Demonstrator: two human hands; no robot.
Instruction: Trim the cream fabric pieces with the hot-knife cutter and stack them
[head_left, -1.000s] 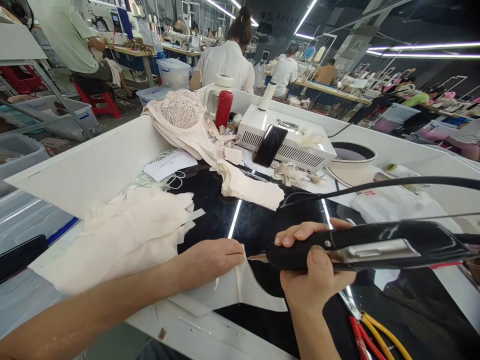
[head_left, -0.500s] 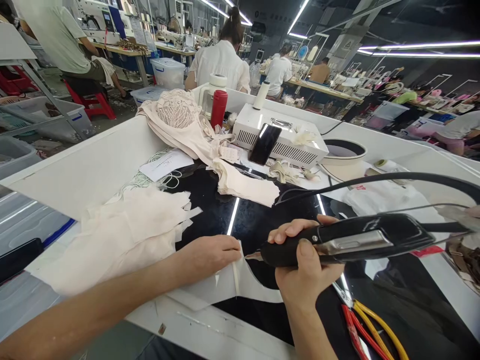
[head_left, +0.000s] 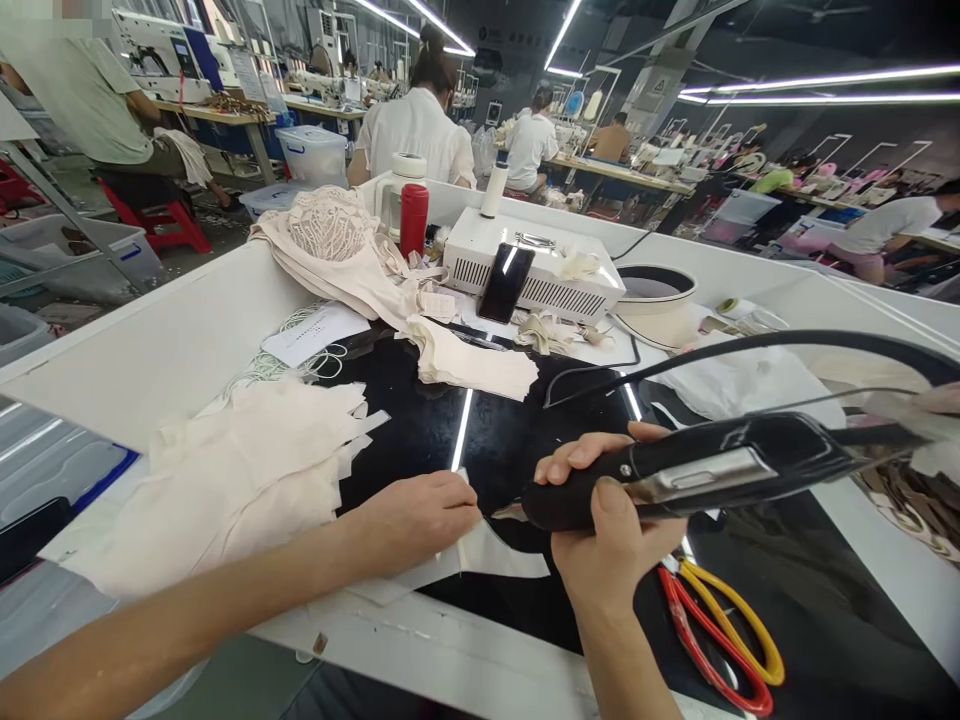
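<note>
My left hand (head_left: 431,515) pinches a thin pale fabric piece (head_left: 495,555) near the front edge of the black work surface (head_left: 517,440). Wrapped in my right hand (head_left: 611,510) is a black handheld tool (head_left: 697,470) with a metal lever, its narrow tip pointing left, close to my left fingertips. A cable runs off the tool to the right. Beside my right wrist lie scissors (head_left: 720,640) with red and yellow handles. A pile of cream fabric pieces (head_left: 247,480) spreads left of my left hand, and another cream stack (head_left: 476,365) lies beyond it.
At the back are a white vented box (head_left: 532,270), a phone (head_left: 506,283), a red bottle (head_left: 413,220) and beige lace garments (head_left: 337,240). A roll of tape (head_left: 656,300) sits right of the box. White walls edge the table; several people sit at machines beyond.
The view has shifted slightly, moving the background left. Both hands keep their holds; the pale piece shows less beside my left fingers, and the scissors appear further left.
</note>
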